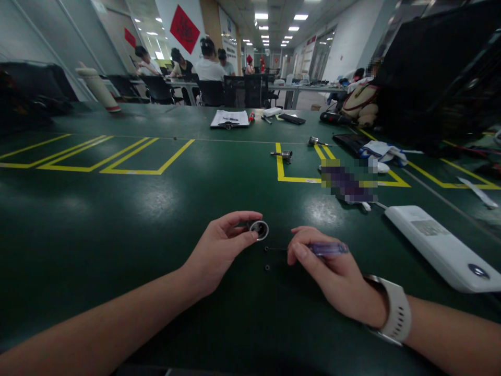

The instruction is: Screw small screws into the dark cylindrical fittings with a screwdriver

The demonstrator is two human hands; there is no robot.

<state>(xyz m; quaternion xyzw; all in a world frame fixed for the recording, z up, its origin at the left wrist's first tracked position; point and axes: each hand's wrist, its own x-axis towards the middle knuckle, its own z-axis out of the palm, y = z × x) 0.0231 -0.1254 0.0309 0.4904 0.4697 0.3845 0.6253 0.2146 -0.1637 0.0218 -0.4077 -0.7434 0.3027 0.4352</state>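
My left hand point(219, 248) pinches a small round metal part point(259, 229) between thumb and fingers, resting on the dark green table point(117, 219). My right hand point(329, 269), with a white watch on its wrist, grips a small screwdriver with a purple handle point(326, 248); its thin shaft points left toward a tiny screw point(266, 248). A second tiny screw or washer point(267, 267) lies just below, between the two hands.
A white flat device point(438, 245) lies at right. Two metal cylinder parts point(282, 154) point(314, 141) sit farther back among yellow floor-tape lines. A clipboard with papers point(230, 119), a black bag point(430, 78) and seated people at far tables are behind.
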